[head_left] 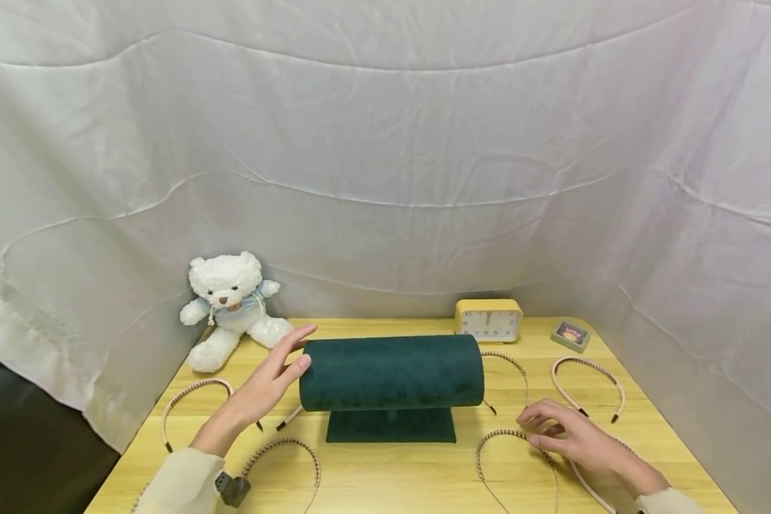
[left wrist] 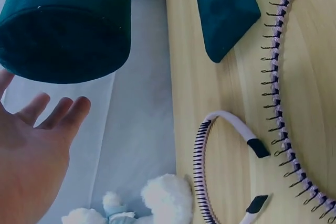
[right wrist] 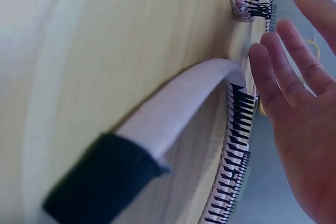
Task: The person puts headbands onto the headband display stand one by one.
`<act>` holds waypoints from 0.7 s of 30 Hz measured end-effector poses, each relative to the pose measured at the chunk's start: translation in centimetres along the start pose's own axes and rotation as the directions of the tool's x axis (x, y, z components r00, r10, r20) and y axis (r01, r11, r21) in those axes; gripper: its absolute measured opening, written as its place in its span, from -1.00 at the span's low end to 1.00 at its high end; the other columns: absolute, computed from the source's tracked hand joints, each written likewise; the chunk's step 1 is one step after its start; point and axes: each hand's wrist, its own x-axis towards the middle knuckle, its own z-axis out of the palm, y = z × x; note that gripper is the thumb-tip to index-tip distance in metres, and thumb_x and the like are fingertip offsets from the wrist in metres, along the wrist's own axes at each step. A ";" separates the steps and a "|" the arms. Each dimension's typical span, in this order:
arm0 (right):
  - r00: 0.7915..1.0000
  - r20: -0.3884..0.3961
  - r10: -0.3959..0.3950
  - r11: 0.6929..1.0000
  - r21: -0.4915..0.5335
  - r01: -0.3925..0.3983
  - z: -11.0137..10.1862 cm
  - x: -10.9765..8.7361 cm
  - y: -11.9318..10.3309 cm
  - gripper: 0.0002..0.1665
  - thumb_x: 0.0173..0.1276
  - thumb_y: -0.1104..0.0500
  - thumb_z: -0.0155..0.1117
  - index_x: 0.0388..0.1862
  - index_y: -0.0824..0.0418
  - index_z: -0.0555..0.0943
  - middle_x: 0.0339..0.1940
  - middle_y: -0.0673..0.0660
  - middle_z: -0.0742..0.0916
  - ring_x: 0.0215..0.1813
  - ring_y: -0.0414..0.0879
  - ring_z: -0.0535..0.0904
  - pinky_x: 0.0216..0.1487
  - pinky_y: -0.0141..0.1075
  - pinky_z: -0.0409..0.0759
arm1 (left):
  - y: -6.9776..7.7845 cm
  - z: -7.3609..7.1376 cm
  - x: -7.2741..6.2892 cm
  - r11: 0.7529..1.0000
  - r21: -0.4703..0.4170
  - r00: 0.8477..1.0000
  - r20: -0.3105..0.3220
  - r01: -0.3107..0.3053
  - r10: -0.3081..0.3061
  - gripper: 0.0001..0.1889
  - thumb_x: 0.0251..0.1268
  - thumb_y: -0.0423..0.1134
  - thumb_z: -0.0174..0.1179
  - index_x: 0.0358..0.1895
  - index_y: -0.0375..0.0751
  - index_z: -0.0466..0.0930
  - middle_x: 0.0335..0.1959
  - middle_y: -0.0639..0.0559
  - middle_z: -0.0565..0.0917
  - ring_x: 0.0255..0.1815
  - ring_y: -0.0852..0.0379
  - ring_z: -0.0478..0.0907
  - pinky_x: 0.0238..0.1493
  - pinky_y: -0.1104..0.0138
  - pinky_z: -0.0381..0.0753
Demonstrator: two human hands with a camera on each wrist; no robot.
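A dark green velvet roll on a stand (head_left: 392,371) sits mid-table. At its left end is my left hand (head_left: 266,385), with fingers extended and thumb against the roll's edge. The left wrist view shows the roll's round end (left wrist: 68,45) just beyond the fingers of the left hand (left wrist: 31,156). My right hand (head_left: 575,437) hovers at the front right, its fingers loosely bent and holding nothing. Under and beside it lie a thin beaded headband (head_left: 505,432) and a pink headband (head_left: 587,485). In the right wrist view, a pink toothed headband (right wrist: 173,106) with a dark tip lies near the fingers.
More headbands lie at the left (head_left: 193,387), front left (head_left: 289,442), behind the roll (head_left: 507,358) and far right (head_left: 585,360). A white teddy bear (head_left: 228,314) sits back left. A yellow clock (head_left: 488,320) and a small grey square item (head_left: 570,335) are back right. Curtains enclose the table.
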 end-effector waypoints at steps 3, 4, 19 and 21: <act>0.999 0.032 -0.021 0.999 0.047 0.019 0.0 0.4 0.2 -0.71 0.63 0.28 0.32 0.25 0.26 0.64 0.20 0.26 0.72 0.15 -0.19 0.71 0.05 -0.34 0.72 | -0.3 0.2 0.1 1.000 -0.007 1.000 0.006 0.018 -0.018 -0.44 0.84 -0.10 -0.06 0.74 0.11 0.18 0.76 -0.18 0.18 0.70 -0.46 0.17 0.51 -0.45 0.33; 0.999 0.040 -0.032 0.998 0.056 0.029 0.0 0.5 0.2 -0.72 0.62 0.30 0.32 0.24 0.26 0.65 0.19 0.25 0.72 0.15 -0.19 0.72 0.05 -0.34 0.72 | -0.3 0.2 0.1 1.000 -0.009 1.000 0.006 0.021 -0.021 -0.45 0.84 -0.10 -0.06 0.74 0.11 0.18 0.76 -0.17 0.19 0.70 -0.47 0.18 0.51 -0.45 0.32; 0.990 0.131 -0.061 0.989 0.141 0.042 0.2 1.5 1.2 -0.78 0.64 0.30 0.28 0.10 0.22 0.81 0.17 0.31 0.75 0.22 -0.27 0.63 0.11 -0.43 0.59 | -0.7 0.8 0.2 0.998 -0.048 0.999 0.003 0.051 -0.051 -0.51 0.86 -0.07 -0.11 0.68 0.02 0.28 0.70 -0.16 0.31 0.69 -0.36 0.23 0.53 -0.38 0.33; 0.986 0.141 -0.085 0.987 0.148 0.064 0.2 1.6 1.3 -0.76 0.65 0.32 0.26 0.12 0.24 0.81 0.17 0.34 0.75 0.23 -0.25 0.65 0.16 -0.46 0.60 | -0.7 0.9 0.2 0.997 -0.054 0.998 0.000 0.057 -0.057 -0.51 0.86 -0.07 -0.11 0.68 0.02 0.28 0.70 -0.16 0.31 0.69 -0.36 0.23 0.54 -0.37 0.32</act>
